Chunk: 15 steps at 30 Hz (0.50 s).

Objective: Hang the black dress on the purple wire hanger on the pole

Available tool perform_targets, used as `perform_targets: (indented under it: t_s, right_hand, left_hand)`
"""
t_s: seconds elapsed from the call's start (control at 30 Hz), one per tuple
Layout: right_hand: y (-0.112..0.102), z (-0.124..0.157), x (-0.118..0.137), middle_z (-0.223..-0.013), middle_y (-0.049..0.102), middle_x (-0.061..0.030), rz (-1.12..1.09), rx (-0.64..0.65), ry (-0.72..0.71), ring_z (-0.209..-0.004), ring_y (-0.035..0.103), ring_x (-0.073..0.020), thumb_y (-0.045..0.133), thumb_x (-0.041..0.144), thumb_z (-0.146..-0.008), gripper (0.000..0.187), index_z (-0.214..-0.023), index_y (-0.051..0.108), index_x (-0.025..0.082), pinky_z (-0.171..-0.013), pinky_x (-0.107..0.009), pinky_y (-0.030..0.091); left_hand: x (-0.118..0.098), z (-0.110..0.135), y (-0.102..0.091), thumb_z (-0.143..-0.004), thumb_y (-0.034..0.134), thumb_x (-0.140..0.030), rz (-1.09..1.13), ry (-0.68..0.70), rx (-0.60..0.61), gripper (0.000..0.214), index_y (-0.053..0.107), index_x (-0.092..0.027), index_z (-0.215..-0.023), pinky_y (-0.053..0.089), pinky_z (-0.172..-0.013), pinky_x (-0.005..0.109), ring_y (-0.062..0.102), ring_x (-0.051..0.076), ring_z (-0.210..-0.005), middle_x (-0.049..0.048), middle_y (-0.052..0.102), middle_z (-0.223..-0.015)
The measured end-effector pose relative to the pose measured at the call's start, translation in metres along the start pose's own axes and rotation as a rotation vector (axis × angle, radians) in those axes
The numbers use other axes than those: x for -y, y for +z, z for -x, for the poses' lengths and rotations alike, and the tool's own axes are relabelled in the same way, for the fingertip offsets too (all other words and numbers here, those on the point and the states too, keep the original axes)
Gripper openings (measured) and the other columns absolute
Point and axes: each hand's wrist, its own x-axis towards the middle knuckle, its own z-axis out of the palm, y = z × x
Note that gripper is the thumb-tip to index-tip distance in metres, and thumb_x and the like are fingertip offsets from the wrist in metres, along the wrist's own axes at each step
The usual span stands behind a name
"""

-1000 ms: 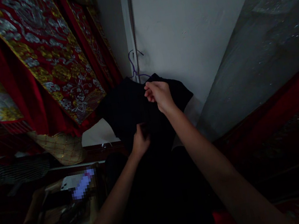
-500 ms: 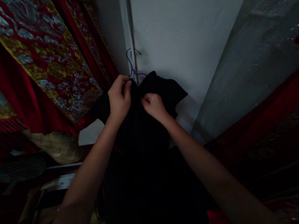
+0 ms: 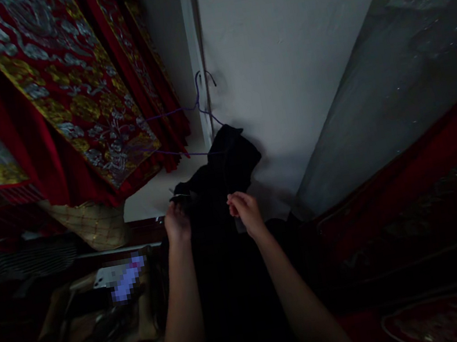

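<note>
A black short-sleeved shirt (image 3: pixel 235 155) hangs by one shoulder from a thin purple clothes hanger (image 3: pixel 198 104). The hanger's left arm is bare and sticks out in front of the red cloth. My left hand (image 3: pixel 177 224) is closed on the shirt's loose left side, low and to the left, where a small pale patch shows. With fingers pinched together, my right hand (image 3: pixel 245 210) grips the front of the shirt below the shoulder still on the hanger. In the dim light the lower part of the shirt merges with other dark cloth.
Red embroidered hangings (image 3: pixel 64 94) cover the left side. The hanger hooks near a narrow upright strip by a white wall (image 3: pixel 267 40). Clear plastic sheeting (image 3: pixel 359 107) hangs at the right. A chair (image 3: pixel 144 309) with small items on it stands lower left.
Both hands have moved down, the left also outward. The shirt's left shoulder has come off the hanger, baring that arm of it; the right shoulder stays on.
</note>
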Motion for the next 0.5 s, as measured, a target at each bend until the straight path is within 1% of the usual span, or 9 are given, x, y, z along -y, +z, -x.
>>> perform_targets:
  t_s: [0.07,0.13,0.17,0.2,0.27,0.33,0.4,0.47,0.5]
  right_hand:
    - [-0.010,-0.002,-0.005,-0.059,0.058,-0.0014,0.114,-0.055,-0.056,-0.057,0.057,-0.0157,0.057,0.055,-0.079,0.036,-0.069,0.057,0.021,-0.058,-0.028,0.046]
    - [-0.016,-0.002,-0.004,-0.078,0.067,-0.0062,0.202,-0.092,-0.118,-0.077,0.065,-0.0198,0.060,0.054,-0.080,0.034,-0.079,0.061,0.020,-0.071,-0.031,0.051]
    - [-0.017,0.000,-0.003,-0.089,0.070,-0.0082,0.213,-0.073,-0.147,-0.089,0.067,-0.0214,0.062,0.052,-0.081,0.033,-0.087,0.063,0.020,-0.079,-0.032,0.052]
    - [-0.016,0.002,0.000,-0.101,0.070,-0.0094,0.200,-0.023,-0.174,-0.099,0.066,-0.0222,0.063,0.051,-0.082,0.034,-0.096,0.063,0.020,-0.086,-0.033,0.052]
    - [-0.011,0.009,0.006,-0.115,0.069,-0.0093,0.145,0.131,-0.219,-0.109,0.065,-0.0218,0.065,0.047,-0.083,0.037,-0.109,0.060,0.022,-0.095,-0.033,0.051]
    - [-0.005,0.015,0.012,-0.113,0.069,-0.0074,0.122,0.233,-0.248,-0.106,0.066,-0.0209,0.065,0.042,-0.083,0.035,-0.112,0.058,0.022,-0.094,-0.033,0.052]
    - [-0.002,0.016,0.018,-0.104,0.071,-0.0056,0.139,0.228,-0.267,-0.097,0.066,-0.0208,0.060,0.037,-0.084,0.026,-0.105,0.061,0.022,-0.090,-0.033,0.053]
    - [-0.005,0.010,0.028,-0.092,0.072,-0.0041,0.181,0.243,-0.271,-0.089,0.066,-0.0212,0.053,0.035,-0.085,0.020,-0.094,0.065,0.021,-0.085,-0.034,0.053]
    - [-0.008,0.005,0.034,-0.087,0.071,-0.0035,0.210,0.276,-0.272,-0.086,0.065,-0.0216,0.051,0.034,-0.084,0.020,-0.088,0.066,0.020,-0.083,-0.034,0.053]
  left_hand:
    - [0.006,0.013,0.018,-0.075,0.068,-0.035,0.111,-0.102,-0.027,0.020,0.056,-0.019,-0.077,0.048,-0.072,0.025,0.062,0.013,-0.071,-0.0005,0.061,-0.072]
    - [0.004,0.025,0.038,-0.071,0.074,-0.033,0.183,-0.122,0.041,0.022,0.058,-0.019,-0.079,0.048,-0.073,0.024,0.062,0.013,-0.073,-0.0005,0.063,-0.076]
    - [0.001,0.032,0.047,-0.072,0.075,-0.034,0.177,-0.094,0.110,0.023,0.059,-0.019,-0.079,0.049,-0.075,0.024,0.062,0.013,-0.075,-0.0003,0.064,-0.078]
    - [-0.003,0.039,0.056,-0.073,0.077,-0.035,0.140,-0.052,0.181,0.024,0.061,-0.018,-0.080,0.049,-0.076,0.024,0.062,0.013,-0.077,-0.0001,0.064,-0.079]
    - [-0.008,0.054,0.069,-0.077,0.076,-0.037,-0.003,0.037,0.297,0.023,0.065,-0.018,-0.082,0.049,-0.079,0.024,0.061,0.014,-0.079,0.0003,0.064,-0.081]
    - [-0.010,0.065,0.076,-0.082,0.073,-0.039,-0.167,0.118,0.362,0.021,0.068,-0.018,-0.086,0.049,-0.080,0.026,0.061,0.015,-0.080,0.0011,0.064,-0.081]
    - [-0.012,0.070,0.077,-0.086,0.070,-0.039,-0.298,0.228,0.373,0.021,0.069,-0.019,-0.088,0.050,-0.085,0.029,0.062,0.018,-0.087,0.0033,0.065,-0.087]
    - [-0.012,0.070,0.072,-0.088,0.068,-0.039,-0.406,0.353,0.395,0.020,0.070,-0.020,-0.094,0.048,-0.097,0.032,0.062,0.022,-0.103,0.0063,0.067,-0.102]
    - [-0.011,0.068,0.067,-0.089,0.067,-0.038,-0.457,0.381,0.437,0.020,0.070,-0.021,-0.100,0.047,-0.101,0.034,0.061,0.023,-0.110,0.0073,0.067,-0.109]
